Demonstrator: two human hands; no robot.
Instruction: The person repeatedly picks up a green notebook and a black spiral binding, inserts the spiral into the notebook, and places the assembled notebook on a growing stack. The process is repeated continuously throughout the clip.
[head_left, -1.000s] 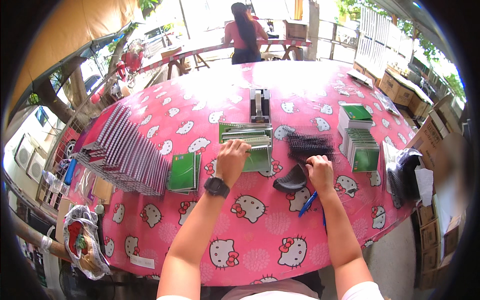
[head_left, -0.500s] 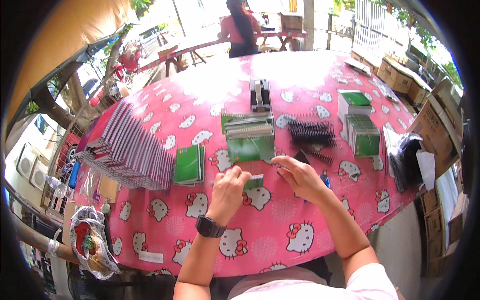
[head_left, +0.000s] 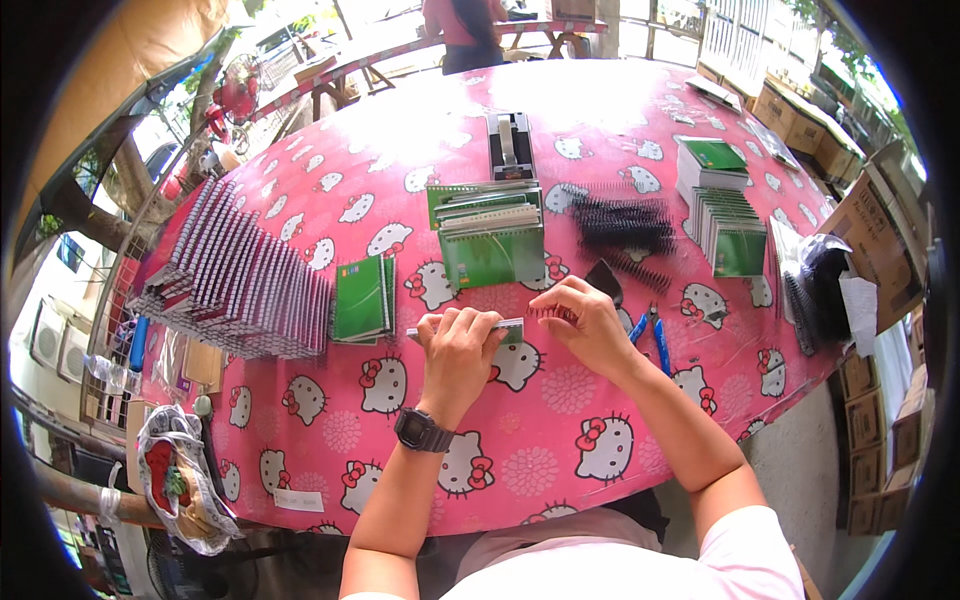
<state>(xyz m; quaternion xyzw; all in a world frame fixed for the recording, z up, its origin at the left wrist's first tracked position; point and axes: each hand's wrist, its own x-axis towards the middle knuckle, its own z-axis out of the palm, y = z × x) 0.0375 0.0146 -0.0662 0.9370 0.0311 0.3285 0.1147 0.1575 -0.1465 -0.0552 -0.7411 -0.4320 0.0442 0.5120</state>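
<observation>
My left hand [head_left: 458,338], with a dark watch on its wrist, is closed on a small green notebook [head_left: 513,331] seen almost edge-on above the tablecloth. Just to its right, my right hand [head_left: 585,322] pinches a thin dark spiral coil [head_left: 548,313], partly covered by the fingers. Behind my hands stands a row of green notebooks [head_left: 490,258] with punched top edges. Blue-handled pliers [head_left: 655,340] lie beside my right hand. A pile of dark spiral coils [head_left: 620,225] rests farther back, with a black piece [head_left: 604,283] nearer me.
A tall stack of spiral-bound notebooks [head_left: 240,275] fills the left, next to green notebooks [head_left: 362,302]. More green notebooks [head_left: 728,235] stand at right. A black dispenser-like device [head_left: 511,150] sits behind. Cardboard boxes [head_left: 872,270] flank the table; a person [head_left: 468,30] stands beyond.
My right hand has moved slightly left and up, and the coil in its fingers now shows. The notebook in my left hand is lifted a little. The whole view has shifted.
</observation>
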